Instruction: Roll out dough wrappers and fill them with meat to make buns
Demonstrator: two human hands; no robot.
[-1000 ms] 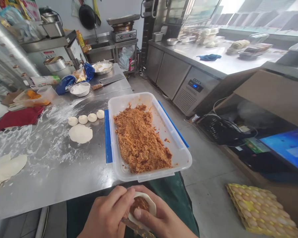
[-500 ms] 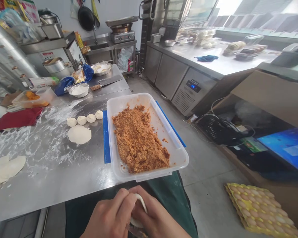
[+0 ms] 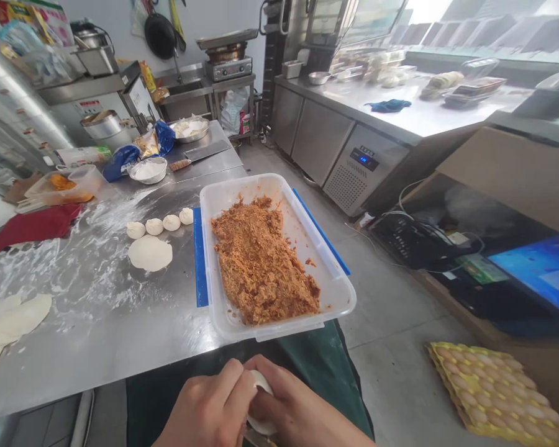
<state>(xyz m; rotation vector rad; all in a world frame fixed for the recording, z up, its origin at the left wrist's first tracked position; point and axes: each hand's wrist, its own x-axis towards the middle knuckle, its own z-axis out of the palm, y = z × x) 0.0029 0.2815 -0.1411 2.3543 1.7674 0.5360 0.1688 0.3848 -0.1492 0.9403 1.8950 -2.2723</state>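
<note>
Below the front edge of the filling tub, my left hand (image 3: 209, 403) and my right hand (image 3: 298, 400) meet, fingers closed around a white dough wrapper (image 3: 262, 380). The wrapper's rim curves up between them; most of it lies behind my fingers. Under it, a thin flat strip shows at the bottom edge of the view, too hidden to name. Just beyond my hands, a clear plastic tub (image 3: 338, 297) holds reddish-brown minced filling (image 3: 268, 267). To its left, several pleated buns (image 3: 154, 226) sit in a row behind a flat dough round (image 3: 149, 253).
More dough rounds (image 3: 21, 316) overlap at the left of the floured steel table (image 3: 121, 335). A cleaver (image 3: 207, 151), a bowl of flour (image 3: 149, 169) and a red cloth (image 3: 37, 230) lie farther back. Egg trays (image 3: 498, 391) stand at lower right; a steel counter (image 3: 321, 136) is beyond.
My fingers have shifted slightly along the wrapper's rim, which looks more drawn in between my hands. The tub, buns and dough rounds stay in place; the view has moved a little.
</note>
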